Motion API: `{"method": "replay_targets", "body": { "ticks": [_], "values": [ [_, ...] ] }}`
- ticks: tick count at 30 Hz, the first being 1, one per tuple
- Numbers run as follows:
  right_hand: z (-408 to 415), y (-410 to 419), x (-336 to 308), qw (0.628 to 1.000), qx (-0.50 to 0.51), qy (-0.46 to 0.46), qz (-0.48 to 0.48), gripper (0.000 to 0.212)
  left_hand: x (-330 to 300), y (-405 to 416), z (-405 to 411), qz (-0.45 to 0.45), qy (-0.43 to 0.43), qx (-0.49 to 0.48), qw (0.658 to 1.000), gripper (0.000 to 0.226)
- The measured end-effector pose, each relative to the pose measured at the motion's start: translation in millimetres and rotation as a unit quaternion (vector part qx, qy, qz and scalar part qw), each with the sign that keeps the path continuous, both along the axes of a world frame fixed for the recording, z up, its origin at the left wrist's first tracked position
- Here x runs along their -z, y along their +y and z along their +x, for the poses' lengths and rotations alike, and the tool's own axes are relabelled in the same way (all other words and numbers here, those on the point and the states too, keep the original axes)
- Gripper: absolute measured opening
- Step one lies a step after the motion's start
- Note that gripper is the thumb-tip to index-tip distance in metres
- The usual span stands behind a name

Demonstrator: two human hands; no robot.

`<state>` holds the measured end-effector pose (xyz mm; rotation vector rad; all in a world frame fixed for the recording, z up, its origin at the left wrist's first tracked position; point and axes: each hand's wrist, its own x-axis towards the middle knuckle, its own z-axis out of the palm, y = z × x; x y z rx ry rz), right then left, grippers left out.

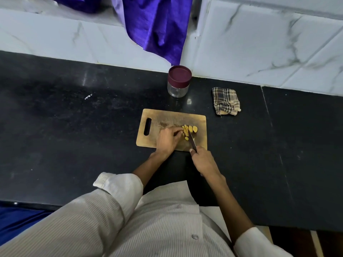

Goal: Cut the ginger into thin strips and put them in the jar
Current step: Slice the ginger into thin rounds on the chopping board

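Yellow ginger slices (193, 129) lie in a small heap on the right half of a wooden cutting board (157, 119). My left hand (168, 140) rests on the board with its fingertips holding down the ginger from the left. My right hand (203, 162) grips the handle of a knife (192, 140), whose blade points away from me into the slices. A glass jar (178, 82) with a maroon lid on it stands behind the board, near the wall.
A folded checked cloth (226, 101) lies right of the jar on the black counter (74, 127). Purple fabric (157, 28) hangs down the white tiled wall above the jar. The counter's front edge runs just before my body.
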<state>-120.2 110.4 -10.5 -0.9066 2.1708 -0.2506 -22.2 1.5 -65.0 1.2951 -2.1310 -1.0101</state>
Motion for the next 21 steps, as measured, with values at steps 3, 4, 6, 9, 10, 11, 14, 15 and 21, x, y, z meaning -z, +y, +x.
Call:
{"method": "replay_targets", "body": {
  "ticks": [3, 4, 6, 9, 10, 11, 14, 15, 21],
  "values": [
    [-3, 2, 0, 1.0, 0.008, -0.006, -0.002, 0.028, -5, -2, 6, 0.012, 0.018, -0.02, 1.0, 0.021],
    [-4, 3, 0, 1.0, 0.008, -0.009, -0.004, 0.028, -7, -3, 9, 0.016, 0.026, -0.037, 0.999, 0.019],
    [-4, 5, 0, 1.0, 0.01, -0.016, -0.008, 0.029, -11, -8, 17, 0.028, 0.048, -0.079, 0.995, 0.014],
    [-3, 5, 1, 1.0, 0.006, -0.021, -0.014, 0.028, -11, -20, 26, 0.036, 0.046, -0.114, 0.992, 0.008],
    [-2, 5, 1, 1.0, 0.004, -0.022, -0.018, 0.027, -10, -23, 27, 0.039, 0.034, -0.11, 0.993, 0.009],
    [-1, 5, 1, 1.0, 0.003, -0.022, -0.02, 0.027, -8, -26, 28, 0.044, 0.02, -0.099, 0.994, 0.011],
    [0, 4, 0, 1.0, -0.003, -0.023, -0.022, 0.027, -6, -28, 25, 0.041, -0.041, -0.063, 0.996, 0.021],
    [1, 5, 0, 1.0, -0.003, -0.022, -0.02, 0.027, -7, -27, 24, 0.036, -0.057, -0.059, 0.996, 0.022],
    [1, 7, 3, 1.0, -0.009, -0.023, -0.007, 0.025, -11, -24, 19, 0.019, -0.1, -0.052, 0.993, 0.023]
  ]
}}
